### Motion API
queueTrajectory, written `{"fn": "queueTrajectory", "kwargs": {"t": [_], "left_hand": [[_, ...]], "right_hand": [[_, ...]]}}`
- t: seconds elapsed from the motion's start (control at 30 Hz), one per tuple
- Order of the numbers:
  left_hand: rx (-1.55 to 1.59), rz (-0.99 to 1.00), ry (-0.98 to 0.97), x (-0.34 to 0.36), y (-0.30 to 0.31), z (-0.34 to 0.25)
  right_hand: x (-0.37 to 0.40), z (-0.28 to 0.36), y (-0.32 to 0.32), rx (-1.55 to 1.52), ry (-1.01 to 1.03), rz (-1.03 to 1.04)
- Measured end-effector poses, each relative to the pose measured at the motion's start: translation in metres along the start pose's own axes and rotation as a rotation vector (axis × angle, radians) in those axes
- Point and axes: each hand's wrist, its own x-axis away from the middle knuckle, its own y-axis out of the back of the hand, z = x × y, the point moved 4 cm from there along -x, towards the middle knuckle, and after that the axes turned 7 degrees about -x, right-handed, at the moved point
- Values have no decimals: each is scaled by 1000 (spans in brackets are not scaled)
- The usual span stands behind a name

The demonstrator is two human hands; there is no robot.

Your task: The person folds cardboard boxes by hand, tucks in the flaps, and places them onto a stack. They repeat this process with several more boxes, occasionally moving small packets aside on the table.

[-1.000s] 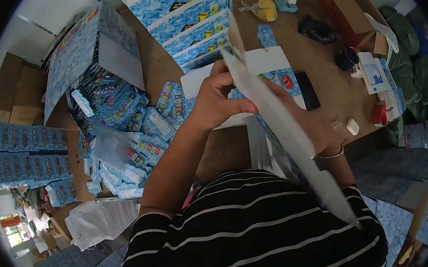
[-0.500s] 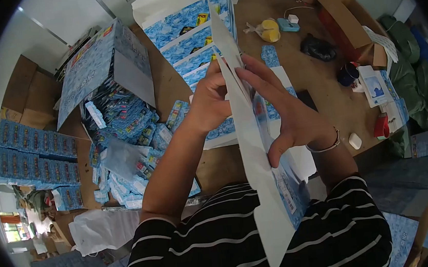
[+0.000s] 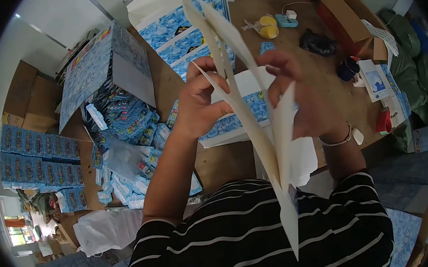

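Observation:
A flat, partly unfolded cardboard box (image 3: 255,134) stands on edge in front of my chest, its white panels and flaps spread apart. My left hand (image 3: 203,101) grips its left panel, thumb on one side and fingers behind. My right hand (image 3: 306,101), smeared by motion, has its fingers bent around the right panel; a white flap covers part of it. Beyond the hands, a stack of printed blue-and-white cardboard (image 3: 172,24) lies on the table. Closer in is another white-and-blue box piece (image 3: 233,124).
At left, an open blue carton (image 3: 87,76) spills many small blue packs (image 3: 125,116) onto the table, near a clear plastic bag (image 3: 123,157). At right are a yellow bagged item (image 3: 267,27), a black bag (image 3: 318,45), a dark mug (image 3: 348,68) and an open brown carton (image 3: 352,14).
The cardboard box has opened from nearly flat into separated panels. My right hand has moved right and its fingers have curled; my left hand has shifted slightly left.

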Motion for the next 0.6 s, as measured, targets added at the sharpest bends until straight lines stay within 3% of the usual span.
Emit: {"fn": "queueTrajectory", "kwargs": {"t": [0.03,0.13,0.17,0.3,0.33,0.37,0.43,0.57,0.6], "left_hand": [[13,-105,2,1,11,-4],[-4,-372,31,9,67,-32],[-116,-432,-14,12,91,-48],[-573,-670,-215,12,133,-133],[-753,-710,-279,12,136,-154],[-757,-712,-276,11,146,-168],[-1375,-653,-589,15,148,-198],[-1416,-502,-579,31,130,-199],[-1158,-448,-522,34,112,-180]], "right_hand": [[1,-5,12,88,109,-113],[12,-35,58,-354,-48,-395],[14,-36,67,-458,-114,-518],[-9,-73,83,-399,81,-743],[-17,-80,77,-514,109,-786],[-26,-89,70,-631,133,-827],[-46,-118,46,-848,75,-770],[-56,-168,-7,-1119,-110,-855],[-52,-172,-16,-1266,-104,-848]]}}
